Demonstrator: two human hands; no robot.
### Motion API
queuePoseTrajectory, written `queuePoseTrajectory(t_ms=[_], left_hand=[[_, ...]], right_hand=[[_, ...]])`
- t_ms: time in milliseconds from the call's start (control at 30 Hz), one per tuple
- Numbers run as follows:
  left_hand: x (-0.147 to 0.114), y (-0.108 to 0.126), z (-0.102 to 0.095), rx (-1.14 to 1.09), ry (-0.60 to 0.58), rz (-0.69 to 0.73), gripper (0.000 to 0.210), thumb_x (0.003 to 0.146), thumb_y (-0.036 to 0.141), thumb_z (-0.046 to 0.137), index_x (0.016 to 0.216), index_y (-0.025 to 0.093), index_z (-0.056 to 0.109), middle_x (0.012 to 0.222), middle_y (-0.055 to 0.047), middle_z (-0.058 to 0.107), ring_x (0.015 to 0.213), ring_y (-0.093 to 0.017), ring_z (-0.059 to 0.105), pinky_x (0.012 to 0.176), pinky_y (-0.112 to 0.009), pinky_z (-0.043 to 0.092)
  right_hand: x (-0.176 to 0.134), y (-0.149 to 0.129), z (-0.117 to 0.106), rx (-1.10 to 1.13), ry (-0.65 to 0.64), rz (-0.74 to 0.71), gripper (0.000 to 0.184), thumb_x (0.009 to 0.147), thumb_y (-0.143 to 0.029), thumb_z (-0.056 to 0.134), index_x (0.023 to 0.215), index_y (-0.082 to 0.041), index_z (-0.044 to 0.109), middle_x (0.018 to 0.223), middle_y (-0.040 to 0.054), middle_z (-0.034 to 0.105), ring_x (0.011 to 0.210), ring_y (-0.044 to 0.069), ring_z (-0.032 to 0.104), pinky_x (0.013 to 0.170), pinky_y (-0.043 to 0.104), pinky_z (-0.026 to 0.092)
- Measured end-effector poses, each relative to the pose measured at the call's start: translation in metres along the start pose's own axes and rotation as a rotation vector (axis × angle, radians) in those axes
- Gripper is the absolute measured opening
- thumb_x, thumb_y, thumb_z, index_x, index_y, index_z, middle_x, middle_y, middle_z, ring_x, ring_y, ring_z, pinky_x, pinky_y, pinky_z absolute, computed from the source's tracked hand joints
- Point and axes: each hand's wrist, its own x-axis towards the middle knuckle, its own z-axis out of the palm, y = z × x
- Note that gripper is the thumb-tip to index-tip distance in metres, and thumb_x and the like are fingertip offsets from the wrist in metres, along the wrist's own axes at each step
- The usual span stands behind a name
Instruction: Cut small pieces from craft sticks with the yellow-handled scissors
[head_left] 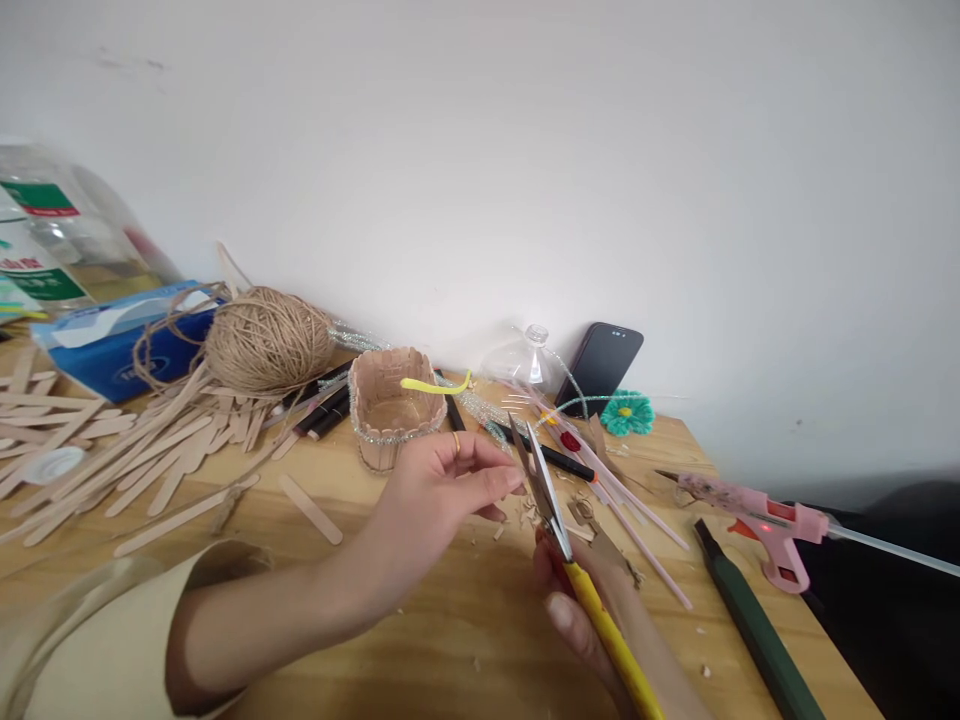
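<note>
My right hand (574,600) is wrapped round a pair of scissors (551,500) with yellow handles; their metal blades point up and away, slightly parted. My left hand (457,480) is closed in a pinch beside the blades, fingertips close to the cutting edges. Whatever lies between its thumb and fingers is too small or hidden to make out. Behind it stands a small basket (375,440) of wooden pieces with a silver tinsel band. A bent yellow strip (435,384) shows across the basket's right rim; whether it rests there or is in the air, I cannot tell.
Craft sticks (180,460) and a twine ball (270,335) lie left. A phone (604,360) leans on the wall beside a teal flower (628,412). A pink glue gun (772,525) and dark green tool (750,610) lie near the right table edge.
</note>
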Motion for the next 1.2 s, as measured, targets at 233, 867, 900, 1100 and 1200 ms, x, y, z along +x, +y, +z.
queuePoseTrajectory(t_ms=[233,867,900,1100,1200], left_hand=[[0.001,0.0,0.001,0.087,0.032,-0.028,0.008,0.065,0.023,0.069,0.065,0.016,0.065,0.059,0.004,0.06,0.056,-0.007,0.051,0.055,-0.019,0.044],[0.003,0.003,0.004,0.051,0.05,-0.106,0.007,0.064,0.021,0.068,0.066,0.015,0.066,0.06,0.003,0.062,0.054,-0.006,0.051,0.052,-0.017,0.046],[0.003,0.003,0.004,0.049,0.053,-0.116,0.006,0.064,0.02,0.068,0.065,0.015,0.065,0.061,0.003,0.062,0.054,-0.006,0.052,0.051,-0.017,0.046],[0.004,0.006,0.002,0.068,0.015,-0.123,0.006,0.063,0.019,0.066,0.063,0.014,0.064,0.06,0.003,0.061,0.056,-0.007,0.051,0.052,-0.018,0.047],[0.004,0.01,0.0,0.108,-0.014,-0.132,0.006,0.063,0.019,0.066,0.061,0.015,0.064,0.059,0.003,0.06,0.056,-0.007,0.051,0.053,-0.018,0.047]], right_hand=[[-0.001,0.003,-0.001,-0.029,-0.039,0.027,0.062,0.067,-0.082,0.03,0.066,-0.021,0.036,0.06,-0.0039,0.031,0.055,0.013,0.026,0.049,0.026,0.017],[-0.001,0.005,0.001,-0.153,-0.007,0.006,0.063,0.069,-0.082,0.024,0.066,-0.021,0.038,0.058,-0.0038,0.032,0.053,0.012,0.029,0.047,0.025,0.02],[-0.002,0.004,0.0,-0.16,-0.012,0.006,0.064,0.068,-0.083,0.024,0.067,-0.02,0.038,0.058,-0.0034,0.033,0.053,0.012,0.03,0.047,0.025,0.021],[-0.004,0.002,-0.007,-0.17,-0.098,-0.043,0.061,0.076,-0.075,0.026,0.081,-0.019,0.05,0.063,0.0009,0.045,0.054,0.015,0.041,0.047,0.026,0.029],[-0.004,0.003,-0.009,-0.182,-0.113,-0.047,0.058,0.076,-0.074,0.028,0.081,-0.02,0.05,0.061,0.0005,0.044,0.053,0.015,0.041,0.046,0.026,0.03]])
